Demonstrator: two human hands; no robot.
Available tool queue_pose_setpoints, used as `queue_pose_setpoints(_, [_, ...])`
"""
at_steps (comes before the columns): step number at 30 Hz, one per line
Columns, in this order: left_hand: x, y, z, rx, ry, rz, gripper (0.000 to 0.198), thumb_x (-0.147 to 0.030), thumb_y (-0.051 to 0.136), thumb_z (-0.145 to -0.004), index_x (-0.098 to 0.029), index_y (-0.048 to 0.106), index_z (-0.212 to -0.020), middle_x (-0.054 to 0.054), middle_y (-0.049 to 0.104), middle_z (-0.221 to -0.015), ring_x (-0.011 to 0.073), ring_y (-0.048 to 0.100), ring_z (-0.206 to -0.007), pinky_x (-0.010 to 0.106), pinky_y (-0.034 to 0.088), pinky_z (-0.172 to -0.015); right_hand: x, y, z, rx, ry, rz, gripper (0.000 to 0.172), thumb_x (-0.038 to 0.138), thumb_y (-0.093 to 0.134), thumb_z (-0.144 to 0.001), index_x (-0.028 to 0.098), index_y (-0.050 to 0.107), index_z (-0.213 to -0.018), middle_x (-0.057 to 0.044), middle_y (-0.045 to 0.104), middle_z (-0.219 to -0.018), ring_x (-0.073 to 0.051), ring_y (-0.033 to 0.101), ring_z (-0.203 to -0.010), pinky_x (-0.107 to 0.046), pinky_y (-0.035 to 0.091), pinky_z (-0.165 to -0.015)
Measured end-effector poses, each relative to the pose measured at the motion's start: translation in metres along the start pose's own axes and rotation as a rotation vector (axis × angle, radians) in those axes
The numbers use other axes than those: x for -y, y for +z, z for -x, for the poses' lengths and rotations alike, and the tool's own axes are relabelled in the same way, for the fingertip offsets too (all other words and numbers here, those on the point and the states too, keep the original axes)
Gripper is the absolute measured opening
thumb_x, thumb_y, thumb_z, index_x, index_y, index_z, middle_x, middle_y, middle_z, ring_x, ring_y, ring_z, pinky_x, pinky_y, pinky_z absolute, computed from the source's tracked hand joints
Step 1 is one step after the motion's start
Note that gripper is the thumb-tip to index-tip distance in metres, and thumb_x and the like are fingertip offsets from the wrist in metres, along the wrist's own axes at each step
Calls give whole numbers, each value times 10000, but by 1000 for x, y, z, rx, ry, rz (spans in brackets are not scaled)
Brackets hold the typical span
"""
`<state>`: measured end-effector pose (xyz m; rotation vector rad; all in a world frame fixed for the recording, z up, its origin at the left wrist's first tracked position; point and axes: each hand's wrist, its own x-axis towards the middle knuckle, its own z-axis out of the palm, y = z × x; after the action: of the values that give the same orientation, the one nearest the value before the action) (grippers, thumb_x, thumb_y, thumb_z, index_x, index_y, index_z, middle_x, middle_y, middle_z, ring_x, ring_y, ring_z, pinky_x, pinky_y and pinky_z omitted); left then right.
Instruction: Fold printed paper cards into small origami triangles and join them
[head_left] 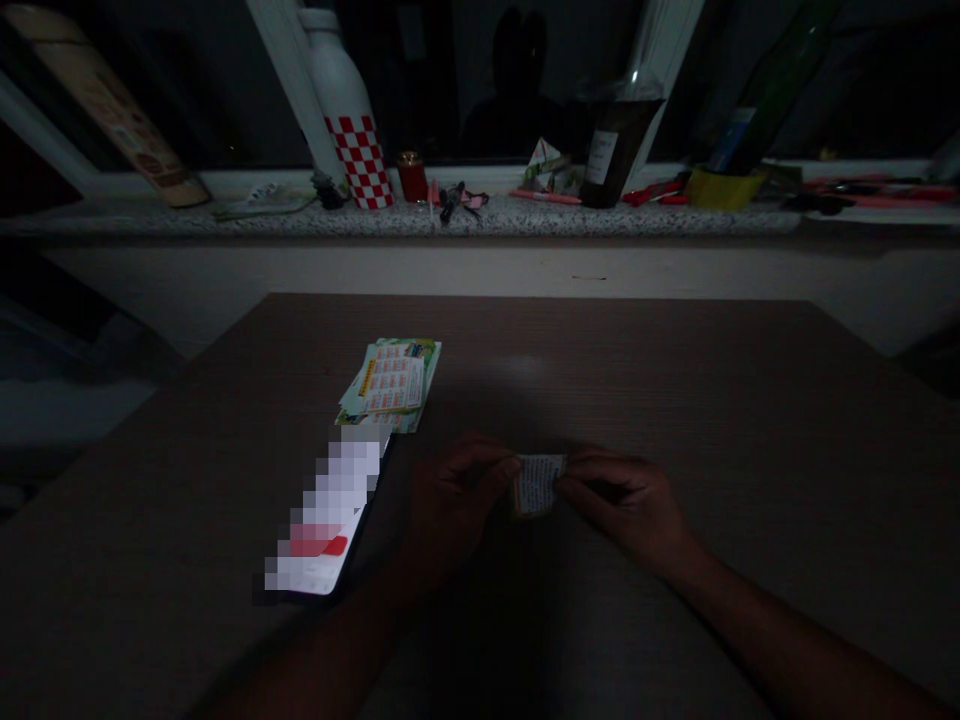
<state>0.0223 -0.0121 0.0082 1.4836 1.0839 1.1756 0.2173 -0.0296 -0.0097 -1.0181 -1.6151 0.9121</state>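
Observation:
A small printed ticket [537,484], with dense lines of text and a greenish edge, is stretched between my two hands above the table. My left hand [465,495] pinches its left edge between thumb and fingers. At the opposite edge, my right hand [626,500] grips it the same way. Left of my hands lies a loose stack of green and white tickets [394,380] with rows of red and dark print. Just below that stack is a phone [330,525] with a lit screen, partly blurred out.
The brown table [675,370] reaches to a wall below a granite windowsill [502,222]. On the sill stand a red-and-white checked bottle [356,130], a dark cup with a label [607,150], a beige bottle [120,115], a green bottle [780,85] and several small items.

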Motion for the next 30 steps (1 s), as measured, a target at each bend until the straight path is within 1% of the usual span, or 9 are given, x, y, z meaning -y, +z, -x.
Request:
queue_pose_setpoints(2, [-1,-1,0,9,4,-13,71,-248,664,-798,-189,701,-788,14,656,-803,150,611,-754,258,486,-685,-2,0,1,-6,10,-4,38,213,676,-804,199,712,-806,-48,692,-792,-165,645,-709,-283,527,-609])
queue_pose_setpoints(6, [-3,-2,0,-26,6,8,72,-249,668,-788,-189,699,-760,14,660,-786,156,616,-753,266,488,-689,-2,0,1,24,-8,4,50,199,670,-807,200,719,-820,-55,702,-805,-180,659,-743,-302,534,-641])
queue_pose_setpoints(11, [-4,-1,1,-17,-38,39,70,-245,669,-786,-186,697,-762,17,659,-785,156,614,-745,270,491,-684,2,-1,0,33,-49,41,85,168,651,-811,180,705,-747,-47,685,-714,-161,633,-657,-286,507,-596])
queue_pose_setpoints(14, [-3,0,0,-21,-43,40,83,-252,669,-781,-180,695,-750,19,656,-782,160,613,-745,276,493,-685,3,-1,0,25,-48,31,84,176,648,-813,178,703,-750,-44,678,-712,-161,631,-665,-284,506,-605])
queue_pose_setpoints(20, [-1,-2,-2,-52,-48,45,69,-239,670,-776,-185,694,-740,7,659,-768,159,613,-752,278,491,-707,-3,0,1,43,17,10,55,208,665,-808,188,706,-777,-43,686,-760,-157,638,-682,-275,516,-607])
queue_pose_setpoints(24, [-2,-2,-2,-58,-75,53,75,-246,671,-776,-186,694,-737,8,654,-773,160,609,-761,281,493,-717,-3,0,0,65,-9,41,92,200,641,-825,187,693,-749,-37,678,-728,-153,627,-663,-277,502,-600])
queue_pose_setpoints(27, [-1,-1,-1,-44,-89,48,93,-259,661,-784,-182,695,-744,18,658,-780,166,605,-754,292,498,-717,-2,-1,0,60,-20,65,89,185,637,-820,183,680,-742,-35,667,-716,-153,615,-650,-281,487,-591])
queue_pose_setpoints(30, [0,-1,-1,-61,-91,58,104,-268,660,-783,-178,688,-742,19,657,-775,164,603,-748,285,496,-704,-2,-1,1,60,-18,55,92,193,632,-828,186,681,-750,-35,671,-720,-152,616,-653,-283,488,-597])
